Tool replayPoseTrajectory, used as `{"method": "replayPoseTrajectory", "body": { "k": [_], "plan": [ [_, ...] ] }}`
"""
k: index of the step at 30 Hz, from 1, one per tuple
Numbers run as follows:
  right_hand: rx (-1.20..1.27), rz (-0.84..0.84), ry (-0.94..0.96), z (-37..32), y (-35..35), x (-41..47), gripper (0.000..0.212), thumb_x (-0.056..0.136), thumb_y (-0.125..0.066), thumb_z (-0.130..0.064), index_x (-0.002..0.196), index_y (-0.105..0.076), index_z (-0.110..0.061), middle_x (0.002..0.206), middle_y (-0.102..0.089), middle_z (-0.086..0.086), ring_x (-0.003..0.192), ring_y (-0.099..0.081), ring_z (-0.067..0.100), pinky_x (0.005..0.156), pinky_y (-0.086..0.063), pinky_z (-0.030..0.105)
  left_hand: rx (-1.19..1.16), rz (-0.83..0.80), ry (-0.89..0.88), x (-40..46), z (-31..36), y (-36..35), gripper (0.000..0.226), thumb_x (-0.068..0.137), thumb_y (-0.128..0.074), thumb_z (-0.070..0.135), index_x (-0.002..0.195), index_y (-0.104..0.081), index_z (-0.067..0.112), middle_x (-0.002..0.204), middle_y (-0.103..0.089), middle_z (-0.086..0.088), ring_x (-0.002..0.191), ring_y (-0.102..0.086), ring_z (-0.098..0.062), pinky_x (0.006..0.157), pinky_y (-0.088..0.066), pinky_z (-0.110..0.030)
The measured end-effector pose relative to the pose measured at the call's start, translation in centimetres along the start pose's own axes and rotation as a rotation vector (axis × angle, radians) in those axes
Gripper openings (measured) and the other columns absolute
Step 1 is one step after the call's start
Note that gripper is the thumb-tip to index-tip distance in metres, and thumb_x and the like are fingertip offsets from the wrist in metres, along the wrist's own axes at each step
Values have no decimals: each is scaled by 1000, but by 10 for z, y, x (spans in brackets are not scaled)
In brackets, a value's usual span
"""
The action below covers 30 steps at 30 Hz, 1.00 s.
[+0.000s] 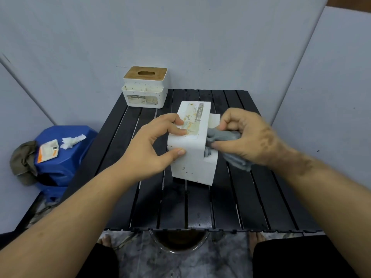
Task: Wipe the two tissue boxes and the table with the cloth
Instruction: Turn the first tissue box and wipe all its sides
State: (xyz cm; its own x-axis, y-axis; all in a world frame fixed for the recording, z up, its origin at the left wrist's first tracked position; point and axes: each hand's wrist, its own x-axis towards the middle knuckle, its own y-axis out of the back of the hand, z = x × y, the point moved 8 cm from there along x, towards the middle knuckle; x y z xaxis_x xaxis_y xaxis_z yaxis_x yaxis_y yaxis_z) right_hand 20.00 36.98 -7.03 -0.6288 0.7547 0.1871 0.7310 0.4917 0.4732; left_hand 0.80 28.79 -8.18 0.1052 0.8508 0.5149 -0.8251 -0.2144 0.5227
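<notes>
Near tissue box [192, 149] lies tipped over at mid-table, labelled face up, on the black slatted table [230, 207]. I note the left hand [152, 149] grips its left side: thumb on the near white face, fingers curled onto the label. The right hand [247, 137] has its fingers closed around the bunched grey cloth [222, 136], which is pressed into the stepped recess on the box's right side; a tail of cloth hangs below the palm over the slats.

Second tissue box [145, 88] stands upright (wooden lid on top) at the far-left corner, its base overhanging the table's back edge slightly, well apart from the held box.

Bare slats show between the tipped box and the front edge, also along the right side. A blue stool [66, 157] sits just beside the left edge, carrying a packet and crumpled tissue.
</notes>
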Motion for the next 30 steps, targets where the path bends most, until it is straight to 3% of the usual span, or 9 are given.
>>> {"method": "replayPoseTrajectory", "body": {
  "k": [7,10,12,14,17,21,26,28,30],
  "plan": [
    [-74,-34,-57,12,35,1,31,72,-84,-9,84,-56,-16,83,-75,11,80,-70,43,77,-57,58,24,-24,17,0,-1,3,31,81,-81,15,108,-70,25,136,-61,5,139,-51,-10,113,-43,-27],
    [-41,0,-21,7,35,1,32,71,-85,-10,84,-57,-16,78,-73,19,70,-66,50,62,-53,67,18,-18,10,1,1,-1,31,81,-82,19,109,-69,25,136,-60,5,137,-51,-5,113,-42,-23],
    [-12,1,12,0,10,0,32,73,-84,-9,85,-55,-15,73,-71,21,61,-64,50,49,-51,63,6,-5,-2,1,2,-2,29,81,-79,25,108,-69,27,135,-60,5,136,-52,-7,114,-42,-25],
    [-14,35,30,-5,-6,-2,31,75,-81,-7,87,-53,-12,72,-73,8,59,-67,42,48,-53,56,13,-8,4,2,1,-1,31,81,-80,22,109,-68,28,136,-60,6,137,-52,-7,114,-42,-26],
    [-2,-40,-24,5,2,0,33,77,-81,-4,91,-51,-7,69,-73,1,48,-66,24,42,-54,36,30,-31,15,3,0,-1,31,80,-81,14,107,-70,25,136,-61,6,138,-52,-9,114,-44,-31],
    [-75,-43,-58,15,42,2,31,71,-86,-10,82,-57,-16,80,-75,14,76,-70,44,71,-56,63,29,-28,18,3,-1,-2,31,81,-81,16,108,-69,24,135,-61,6,138,-52,-9,115,-44,-37],
    [-106,-8,41,-3,4,2,29,70,-84,-9,82,-57,-14,79,-75,3,73,-72,18,65,-59,34,40,-6,-2,3,3,-5,30,81,-76,31,109,-66,31,135,-60,8,137,-52,-7,115,-43,-46],
    [-119,-24,43,-5,0,3,29,71,-83,-9,83,-57,-16,82,-75,3,76,-72,18,70,-60,36,56,-10,9,3,1,-4,30,81,-76,33,110,-66,33,136,-60,9,138,-52,-11,115,-40,-58],
    [-133,-98,2,2,14,6,29,73,-82,-9,83,-56,-18,77,-74,9,73,-69,35,66,-58,45,59,-20,16,3,-1,-3,31,81,-76,34,110,-66,34,137,-60,11,139,-52,-12,114,-39,-62]
  ]
}}
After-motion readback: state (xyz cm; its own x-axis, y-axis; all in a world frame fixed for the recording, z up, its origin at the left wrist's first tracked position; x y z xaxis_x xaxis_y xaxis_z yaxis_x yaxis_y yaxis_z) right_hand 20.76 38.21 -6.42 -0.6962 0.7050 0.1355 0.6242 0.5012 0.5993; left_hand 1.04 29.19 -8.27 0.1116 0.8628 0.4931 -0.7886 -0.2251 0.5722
